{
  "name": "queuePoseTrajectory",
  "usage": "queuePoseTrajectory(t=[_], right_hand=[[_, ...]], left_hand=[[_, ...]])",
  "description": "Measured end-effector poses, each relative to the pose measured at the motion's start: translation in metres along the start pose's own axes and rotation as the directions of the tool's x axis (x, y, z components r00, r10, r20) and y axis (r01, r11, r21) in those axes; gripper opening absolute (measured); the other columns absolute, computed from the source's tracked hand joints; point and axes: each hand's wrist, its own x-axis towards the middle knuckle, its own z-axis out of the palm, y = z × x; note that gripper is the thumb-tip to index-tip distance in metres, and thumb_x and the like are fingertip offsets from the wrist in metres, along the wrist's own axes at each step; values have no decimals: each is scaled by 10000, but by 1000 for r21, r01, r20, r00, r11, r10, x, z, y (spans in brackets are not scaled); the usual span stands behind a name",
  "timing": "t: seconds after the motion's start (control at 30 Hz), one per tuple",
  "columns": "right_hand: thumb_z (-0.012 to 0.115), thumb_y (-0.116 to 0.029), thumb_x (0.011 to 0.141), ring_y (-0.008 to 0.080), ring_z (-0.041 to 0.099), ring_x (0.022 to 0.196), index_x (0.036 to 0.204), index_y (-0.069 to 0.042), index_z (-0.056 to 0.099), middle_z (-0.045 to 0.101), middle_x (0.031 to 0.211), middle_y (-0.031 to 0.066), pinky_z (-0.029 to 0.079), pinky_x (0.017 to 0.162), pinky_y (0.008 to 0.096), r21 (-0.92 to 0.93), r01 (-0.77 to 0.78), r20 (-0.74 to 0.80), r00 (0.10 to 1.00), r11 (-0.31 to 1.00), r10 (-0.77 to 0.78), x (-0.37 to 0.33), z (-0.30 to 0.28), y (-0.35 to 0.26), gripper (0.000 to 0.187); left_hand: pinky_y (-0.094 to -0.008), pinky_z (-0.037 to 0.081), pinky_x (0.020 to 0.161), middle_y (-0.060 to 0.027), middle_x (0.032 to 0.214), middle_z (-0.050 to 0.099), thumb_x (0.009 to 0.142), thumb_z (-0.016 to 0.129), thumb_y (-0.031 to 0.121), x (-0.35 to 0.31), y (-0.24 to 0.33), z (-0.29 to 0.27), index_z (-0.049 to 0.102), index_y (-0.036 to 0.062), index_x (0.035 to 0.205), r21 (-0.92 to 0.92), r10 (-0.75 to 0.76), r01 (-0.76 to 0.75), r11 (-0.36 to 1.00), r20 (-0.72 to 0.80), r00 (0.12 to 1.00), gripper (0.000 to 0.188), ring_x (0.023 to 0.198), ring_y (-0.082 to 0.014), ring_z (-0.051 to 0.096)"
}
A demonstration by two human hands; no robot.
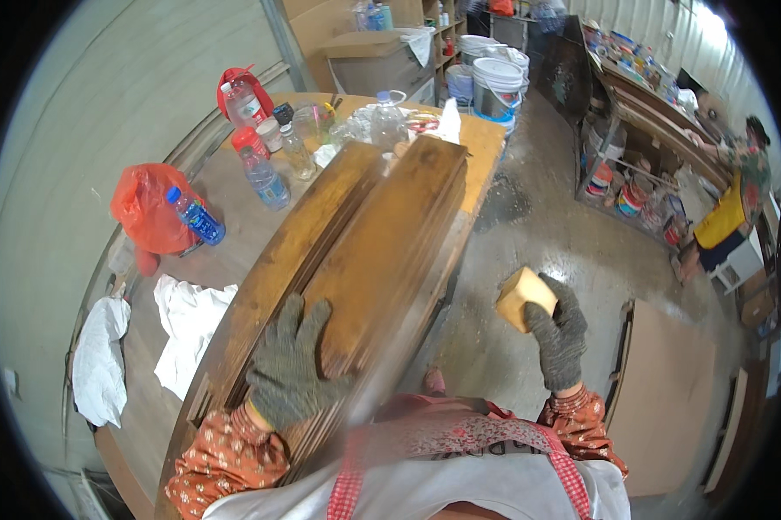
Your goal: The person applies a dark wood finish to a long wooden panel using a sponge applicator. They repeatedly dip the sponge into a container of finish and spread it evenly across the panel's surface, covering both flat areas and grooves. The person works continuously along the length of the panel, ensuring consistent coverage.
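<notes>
Two long brown-stained wooden panels (390, 251) with moulded edges lie side by side on the table, running away from me. My left hand (295, 364), in a grey knit glove, rests on the near part of the panels with its fingers spread. Out to the right, off the table's edge and above the floor, my right hand (560, 334) wears a matching glove. Its fingers and thumb grip a yellowish sponge block (525, 297). The sponge is apart from the wood.
Plastic bottles (265, 178), a red bag (152, 208) and white cloths (191, 329) lie on the table (161, 264), left and far. White buckets (499, 87) stand beyond. At right, a person (737, 191) is near a cluttered workbench (659, 121); a flat board (663, 390) is below.
</notes>
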Motion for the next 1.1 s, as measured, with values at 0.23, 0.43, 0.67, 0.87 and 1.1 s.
queuePoseTrajectory(t=[0.23,0.43,0.67,0.87,1.1], right_hand=[[639,-309,917,192,580,1041,1271,18,563,622,1159,113,462,916,323,53,45,-88,995,998,-40,150,26,28,488],[606,-377,935,179,577,1050,1264,17,580,621,1169,108,489,861,311,150,-46,-26,998,988,51,277,59,74,514],[669,-195,855,232,612,987,1226,-75,612,616,1159,96,546,769,340,-4,135,499,859,991,-115,413,147,175,394],[665,-397,886,261,646,901,1228,-42,603,648,1075,145,535,791,336,-286,600,806,573,747,-152,450,243,164,497],[647,-277,863,365,583,1086,1332,-66,493,600,1182,200,452,954,429,-230,754,944,326,615,-47,437,225,130,537]], left_hand=[[-575,353,1038,-320,1447,340,511,862,390,-1,7,-14,422,93,1422,0,2,-2,1000,-30,1000,1054,1288,-486,405],[-563,427,907,-238,1471,368,583,826,482,16,4,-3,389,192,1462,-23,-54,53,998,-43,998,1023,1137,-440,521],[-606,230,1132,-252,1463,367,662,800,570,16,28,6,337,83,1465,65,-335,337,939,-50,941,1047,1380,-427,339],[-615,246,1124,-238,1386,459,624,808,448,24,42,17,394,34,1422,188,-399,421,887,-146,905,990,1306,-439,418],[-615,248,1123,-266,1380,446,528,821,421,25,55,17,410,21,1417,272,-481,486,831,-92,872,1058,1285,-475,422]])
